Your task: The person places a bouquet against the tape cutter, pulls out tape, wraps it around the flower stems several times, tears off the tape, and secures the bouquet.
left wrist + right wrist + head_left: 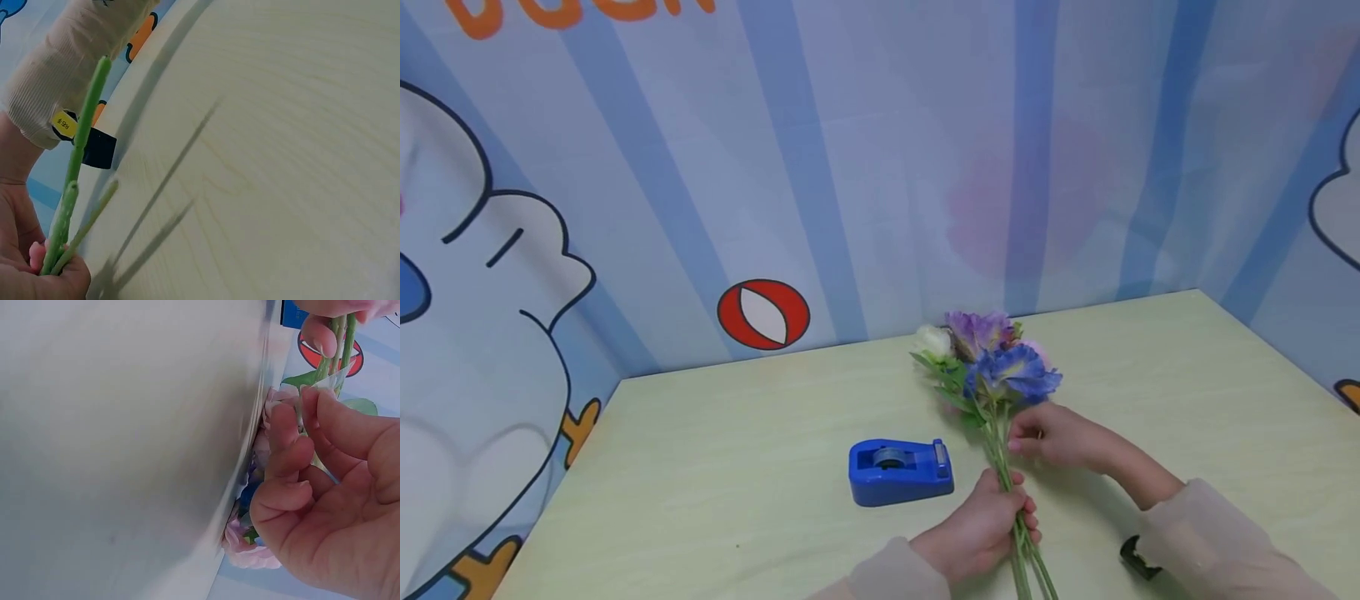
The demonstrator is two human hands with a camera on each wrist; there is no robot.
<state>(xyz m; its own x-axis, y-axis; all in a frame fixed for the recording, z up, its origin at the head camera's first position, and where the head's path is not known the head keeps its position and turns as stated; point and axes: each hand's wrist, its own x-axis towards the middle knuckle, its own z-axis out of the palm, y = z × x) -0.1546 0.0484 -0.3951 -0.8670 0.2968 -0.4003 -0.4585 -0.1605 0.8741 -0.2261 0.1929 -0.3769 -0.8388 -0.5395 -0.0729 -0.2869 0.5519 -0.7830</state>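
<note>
Stems (1009, 492) of the flower bunch (992, 367) are being gripped by the left hand (981, 529) while the right hand (1052, 435), just beyond, is pinching clear tape (319, 394) around them; winding tautly seems best.

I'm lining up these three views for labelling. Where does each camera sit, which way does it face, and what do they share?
Head: above the table, looking forward and down; shows the left hand gripping the flower stems, the right hand, both sleeves, a blue tape dispenser.
Left wrist: low, looking across the tabletop; palm, stem ends, the other arm's sleeve.
Right wrist: beside the blooms; fingers pinching clear tape at the stems.
Shared: all three show the stems.
</note>
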